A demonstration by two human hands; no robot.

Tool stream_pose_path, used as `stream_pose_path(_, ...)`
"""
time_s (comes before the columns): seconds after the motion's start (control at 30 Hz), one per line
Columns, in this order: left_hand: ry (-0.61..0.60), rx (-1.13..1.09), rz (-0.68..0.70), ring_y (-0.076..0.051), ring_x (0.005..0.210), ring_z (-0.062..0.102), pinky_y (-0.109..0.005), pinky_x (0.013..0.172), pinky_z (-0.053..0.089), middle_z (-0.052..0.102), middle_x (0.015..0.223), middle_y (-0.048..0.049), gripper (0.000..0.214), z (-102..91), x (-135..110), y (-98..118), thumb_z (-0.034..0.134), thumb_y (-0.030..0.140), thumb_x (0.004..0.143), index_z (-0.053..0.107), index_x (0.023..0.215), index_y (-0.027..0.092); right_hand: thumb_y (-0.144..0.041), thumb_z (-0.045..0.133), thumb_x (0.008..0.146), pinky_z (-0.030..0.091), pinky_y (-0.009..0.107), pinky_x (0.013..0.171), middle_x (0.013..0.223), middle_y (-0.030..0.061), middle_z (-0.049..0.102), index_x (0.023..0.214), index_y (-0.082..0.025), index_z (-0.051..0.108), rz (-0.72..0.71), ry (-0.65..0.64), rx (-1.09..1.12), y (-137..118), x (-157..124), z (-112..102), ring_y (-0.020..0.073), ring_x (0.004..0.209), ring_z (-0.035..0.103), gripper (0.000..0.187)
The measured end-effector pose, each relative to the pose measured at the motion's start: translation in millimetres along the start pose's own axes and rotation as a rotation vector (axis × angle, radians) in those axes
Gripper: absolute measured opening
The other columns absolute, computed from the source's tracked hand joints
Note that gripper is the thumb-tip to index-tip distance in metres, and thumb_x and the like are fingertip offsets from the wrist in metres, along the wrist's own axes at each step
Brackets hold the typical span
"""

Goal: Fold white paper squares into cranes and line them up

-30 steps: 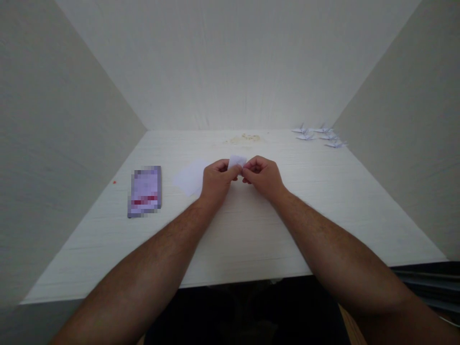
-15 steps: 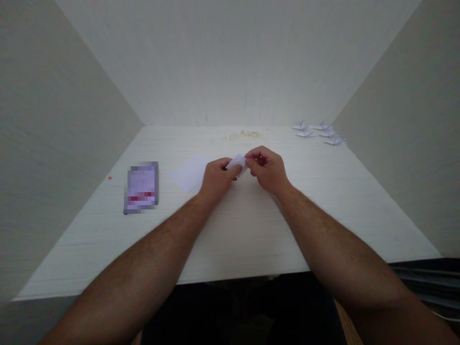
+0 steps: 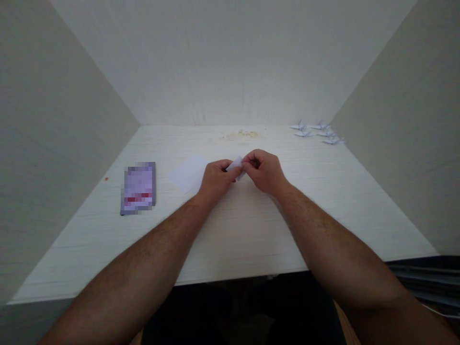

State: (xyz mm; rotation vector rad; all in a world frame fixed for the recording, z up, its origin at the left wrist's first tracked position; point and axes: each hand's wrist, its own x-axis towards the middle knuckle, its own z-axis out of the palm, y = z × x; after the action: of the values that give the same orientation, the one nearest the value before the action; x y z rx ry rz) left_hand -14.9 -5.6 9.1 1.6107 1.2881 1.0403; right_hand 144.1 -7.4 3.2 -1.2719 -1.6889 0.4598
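Both my hands meet over the middle of the white table (image 3: 251, 230), pinching a small folded piece of white paper (image 3: 237, 165) between them. My left hand (image 3: 215, 179) grips its left side with fingers curled closed. On the paper's right side, my right hand (image 3: 264, 171) is closed, thumb and fingers pressed on a fold. Most of the paper is hidden by my fingers. A flat white sheet (image 3: 187, 173) lies on the table just left of my left hand.
A purple and white packet (image 3: 138, 188) lies flat at the left of the table. Several small folded paper cranes (image 3: 316, 132) stand at the back right corner. A yellowish stain (image 3: 240, 135) marks the back middle. White walls enclose three sides.
The small paper has been turned and folded tighter between my fingers, showing less of it than before. My hands stay together, shifting only slightly.
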Motion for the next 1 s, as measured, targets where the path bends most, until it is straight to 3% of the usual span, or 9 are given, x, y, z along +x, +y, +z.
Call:
stream_pose_path(0.6,-0.021,0.035,0.023,-0.009,0.049,0.04,-0.023,0.047,0.027,0.053,0.051,0.0025,0.024,0.3,0.5,-1.3,0.067,0.035,0.074,0.064,0.058,0.017,-0.021,0.06,0.079,0.04,0.03,0.064,0.072,0.0006,0.062,0.074,-0.02,0.062,-0.02,-0.013,-0.075,-1.8,-1.7,0.1,0.014,0.066,0.051,0.005)
stream_pose_path(0.77,0.031,0.051,0.012,-0.009,0.05,0.041,-0.023,0.047,0.028,0.052,0.051,0.0032,0.021,0.2,0.6,-0.5,0.067,0.032,0.073,0.064,0.059,0.017,-0.023,0.062,0.078,0.042,0.029,0.062,0.073,0.0,0.062,0.079,-0.021,0.061,0.032,0.001,0.036,-1.8,-1.1,3.5,0.013,0.064,0.051,0.002)
stream_pose_path(0.87,0.06,0.029,0.016,-0.01,0.052,0.044,-0.023,0.048,0.03,0.054,0.053,0.003,0.018,-0.3,1.3,-0.4,0.066,0.031,0.074,0.065,0.063,0.017,-0.027,0.07,0.073,0.043,0.029,0.062,0.079,0.0005,0.064,0.087,-0.021,0.062,0.076,0.041,0.128,-0.4,-0.2,5.4,0.0127,0.066,0.053,0.017)
stream_pose_path(1.0,0.073,0.0,0.025,-0.011,0.053,0.046,-0.023,0.049,0.033,0.058,0.057,0.0022,0.018,-0.6,1.9,-0.9,0.067,0.032,0.074,0.066,0.065,0.017,-0.033,0.071,0.073,0.042,0.028,0.06,0.07,0.0,0.063,0.075,-0.02,0.061,0.135,-0.009,0.166,1.7,0.5,5.8,0.0126,0.063,0.053,0.017)
